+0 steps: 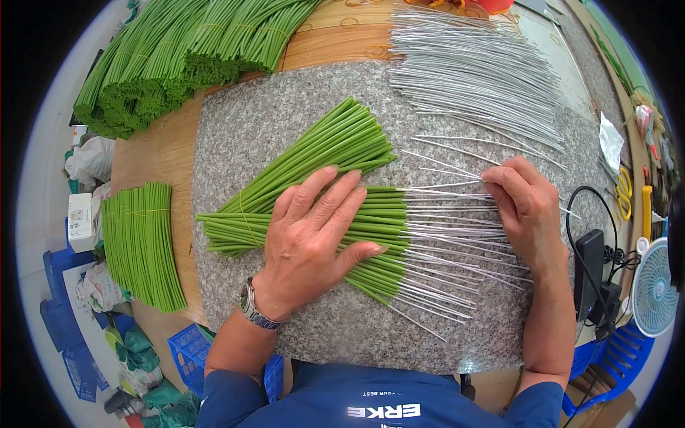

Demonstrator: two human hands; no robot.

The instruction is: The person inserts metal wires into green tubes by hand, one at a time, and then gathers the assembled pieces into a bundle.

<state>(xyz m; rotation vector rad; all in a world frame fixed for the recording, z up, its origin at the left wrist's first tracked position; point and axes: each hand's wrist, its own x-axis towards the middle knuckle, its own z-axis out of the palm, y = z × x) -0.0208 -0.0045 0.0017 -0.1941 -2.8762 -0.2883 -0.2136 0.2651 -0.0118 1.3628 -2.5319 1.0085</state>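
Green stems point(378, 221) lie fanned on the grey slab point(235, 135), left hand point(310, 228) flat on them, fingers loosely spread, right hand point(524, 203) pinching pale wires point(446, 166), seemingly mid-threading; next move likely calls for lining wire tip up with stem end.

The left hand point(310, 232) lies flat on fanned green stems point(382, 212); white wires point(449, 234) protrude from their right ends. The right hand point(528, 203) pinches a thin wire point(472, 175). A wire pile point(478, 78) lies beyond.

Two hands point(303, 232) point(528, 203), one wristwatch point(253, 307), one wire pile point(471, 78), one stone slab point(228, 135)
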